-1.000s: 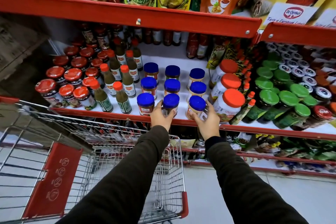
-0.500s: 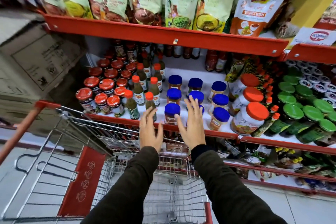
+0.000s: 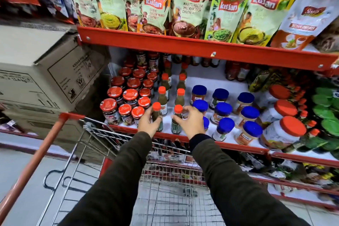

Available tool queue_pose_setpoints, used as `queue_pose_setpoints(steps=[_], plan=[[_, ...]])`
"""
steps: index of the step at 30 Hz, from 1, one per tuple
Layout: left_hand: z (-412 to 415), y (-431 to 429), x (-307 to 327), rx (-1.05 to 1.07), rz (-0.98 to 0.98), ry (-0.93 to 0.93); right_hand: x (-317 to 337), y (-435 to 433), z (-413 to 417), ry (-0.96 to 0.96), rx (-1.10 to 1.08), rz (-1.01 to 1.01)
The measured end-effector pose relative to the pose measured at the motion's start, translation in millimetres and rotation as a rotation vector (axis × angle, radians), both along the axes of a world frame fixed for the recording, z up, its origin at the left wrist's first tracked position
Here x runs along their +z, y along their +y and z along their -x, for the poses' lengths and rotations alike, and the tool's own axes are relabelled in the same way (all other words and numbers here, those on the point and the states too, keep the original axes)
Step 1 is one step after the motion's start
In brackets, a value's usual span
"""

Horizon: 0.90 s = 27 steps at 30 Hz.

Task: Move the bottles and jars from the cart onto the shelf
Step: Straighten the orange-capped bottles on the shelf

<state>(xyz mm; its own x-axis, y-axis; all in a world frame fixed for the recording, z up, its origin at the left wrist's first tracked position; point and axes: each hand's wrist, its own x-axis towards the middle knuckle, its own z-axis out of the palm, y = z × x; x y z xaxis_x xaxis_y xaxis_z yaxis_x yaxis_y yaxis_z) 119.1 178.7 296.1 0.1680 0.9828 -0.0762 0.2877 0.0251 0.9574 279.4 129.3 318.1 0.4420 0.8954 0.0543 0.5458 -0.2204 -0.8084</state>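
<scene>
A person's two hands work the front edge of a white-decked, red-lipped metal store shelf [image 3: 216, 145], above a wire shopping cart with a red handle [image 3: 33, 167]. The left hand [image 3: 149, 122] curls its fingers loosely around the body of a slim green sauce bottle with an orange cap [image 3: 156, 111]; the right hand [image 3: 190, 122] arches half-spread fingers over a second orange-capped green bottle [image 3: 177, 115], touching near its neck — whether it truly grips cannot be told. Both bottles stand upright on the shelf, long axes vertical, caps up, heading two short rows of like bottles between red-lidded glass jars [image 3: 126, 97] and blue-lidded jars [image 3: 222, 110]. The step appears to be squaring the front row. The visible cart basket looks empty, so the next move likely calls only for letting go cleanly without tipping either narrow bottle.
</scene>
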Motion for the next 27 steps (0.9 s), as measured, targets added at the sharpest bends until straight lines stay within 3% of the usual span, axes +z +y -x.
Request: queue_pose_setpoints(steps=[6, 11, 18, 27], plan=[[15, 12, 11, -0.072, -0.086, 0.033, -3, 6, -5, 0.004, 0.043, 0.029], [15, 9, 13, -0.006, -0.096, 0.009, 4, 8, -6, -0.021, 0.119, 0.008], [11, 9, 16, 0.077, -0.093, 0.173, 6, 9, -5, -0.035, 0.172, 0.015], [22, 6, 20, -0.115, -0.094, 0.017, 6, 9, -1, -0.039, 0.093, -0.033]])
